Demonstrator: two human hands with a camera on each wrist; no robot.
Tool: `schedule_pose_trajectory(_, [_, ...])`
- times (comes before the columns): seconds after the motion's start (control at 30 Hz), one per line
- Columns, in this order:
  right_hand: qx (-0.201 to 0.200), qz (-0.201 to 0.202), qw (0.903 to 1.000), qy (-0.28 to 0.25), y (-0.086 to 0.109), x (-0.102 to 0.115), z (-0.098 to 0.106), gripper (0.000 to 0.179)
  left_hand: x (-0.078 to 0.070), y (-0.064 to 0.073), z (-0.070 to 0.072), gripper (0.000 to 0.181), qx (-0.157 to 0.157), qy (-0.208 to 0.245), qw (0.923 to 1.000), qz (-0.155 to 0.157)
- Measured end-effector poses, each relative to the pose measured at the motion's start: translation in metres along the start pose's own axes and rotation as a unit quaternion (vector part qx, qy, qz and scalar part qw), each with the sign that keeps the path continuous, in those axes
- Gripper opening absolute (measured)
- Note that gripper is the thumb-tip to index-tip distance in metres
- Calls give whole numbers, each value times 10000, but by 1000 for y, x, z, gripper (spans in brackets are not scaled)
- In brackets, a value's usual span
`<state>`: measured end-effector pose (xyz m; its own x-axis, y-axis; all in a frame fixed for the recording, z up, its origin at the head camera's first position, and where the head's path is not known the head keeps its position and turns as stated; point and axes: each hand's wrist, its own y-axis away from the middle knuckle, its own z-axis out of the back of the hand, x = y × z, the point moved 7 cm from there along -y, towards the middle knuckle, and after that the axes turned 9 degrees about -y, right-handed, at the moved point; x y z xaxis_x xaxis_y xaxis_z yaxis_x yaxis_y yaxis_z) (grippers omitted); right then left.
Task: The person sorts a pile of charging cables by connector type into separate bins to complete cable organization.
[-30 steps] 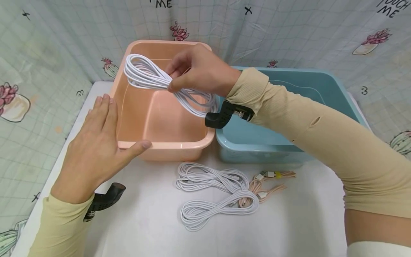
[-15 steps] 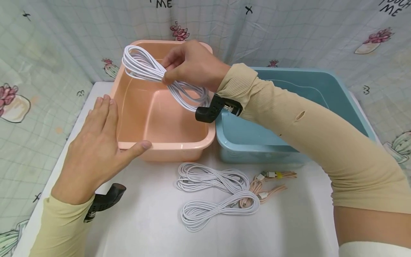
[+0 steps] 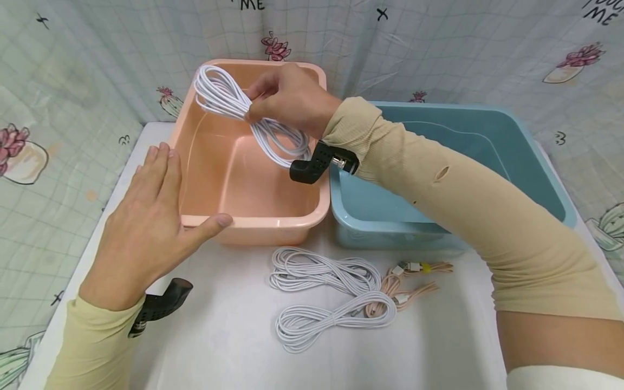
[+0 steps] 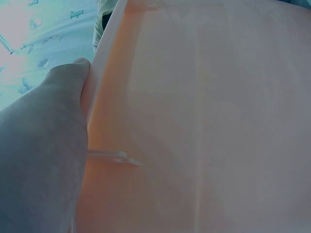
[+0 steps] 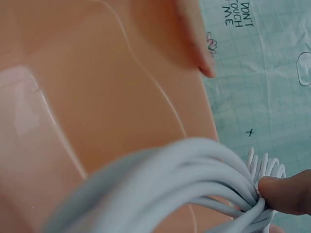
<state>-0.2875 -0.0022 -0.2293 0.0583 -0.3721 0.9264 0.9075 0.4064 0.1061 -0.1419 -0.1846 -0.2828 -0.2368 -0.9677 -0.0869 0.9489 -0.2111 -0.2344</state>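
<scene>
My right hand (image 3: 294,100) pinches a coiled white cable (image 3: 221,93) at its middle, over the back of the peach basin (image 3: 273,222). In the right wrist view the thumb (image 5: 286,193) presses on the bundled strands of the white cable (image 5: 194,170), whose loops spread to both sides. My left hand (image 3: 141,216) rests on the front left corner of the peach basin, fingers straight and thumb along the rim. The left wrist view shows the left hand (image 4: 48,136) against the basin's rim and the bare inner wall (image 4: 218,121).
A blue basin (image 3: 390,230) stands right beside the peach one, with the right forearm across it. In front, two coiled white cables (image 3: 336,319) lie on the white table (image 3: 219,336), overlapping some thin peach cables (image 3: 390,284). A patterned curtain (image 3: 331,32) hangs behind.
My right hand has shifted a little left and up with the coiled white cable over the peach basin, then nearly stopped. The left hand stays in place.
</scene>
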Motion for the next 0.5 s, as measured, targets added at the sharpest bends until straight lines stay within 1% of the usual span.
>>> schedule_pose_trajectory(0.2, [13, -116, 9999, 44, -6, -8, -4, 25, 0, 0, 0, 113, 42, -11, 10000, 30])
schedule_pose_trajectory(0.5, [89, -170, 9992, 348, -12, -18, -9, 27, 1, 0, 1, 113, -24, -41, 10000, 11])
